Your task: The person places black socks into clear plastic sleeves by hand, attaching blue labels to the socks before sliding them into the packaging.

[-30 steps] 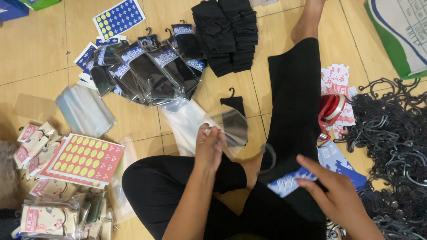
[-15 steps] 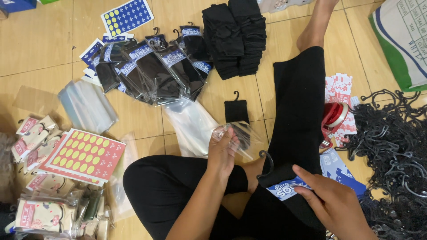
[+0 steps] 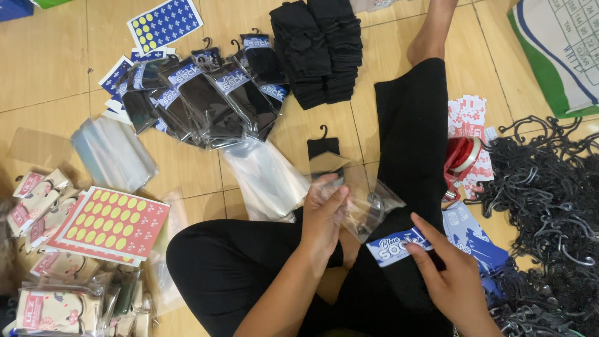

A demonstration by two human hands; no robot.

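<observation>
I sit on a wooden floor in black trousers. My left hand (image 3: 323, 215) pinches a clear plastic bag (image 3: 362, 198) above my lap, holding it up and spread. My right hand (image 3: 450, 279) grips a black sock with a blue and white paper band (image 3: 394, 245) and a hook, resting on my right leg, its end close to the bag's mouth. One black sock on a hook (image 3: 324, 148) lies on the floor just beyond the bag.
A fan of bagged black socks (image 3: 209, 100) lies ahead, with stacks of loose black socks (image 3: 318, 47) behind. Clear bags (image 3: 265, 175) lie in front of my knee. Black plastic hooks (image 3: 549, 206) pile at right, red tape (image 3: 465, 156) nearby, sticker sheets (image 3: 112, 221) at left.
My left hand has lifted and spread the clear bag, shifting a little to the right. My right hand has brought the banded sock up toward the bag.
</observation>
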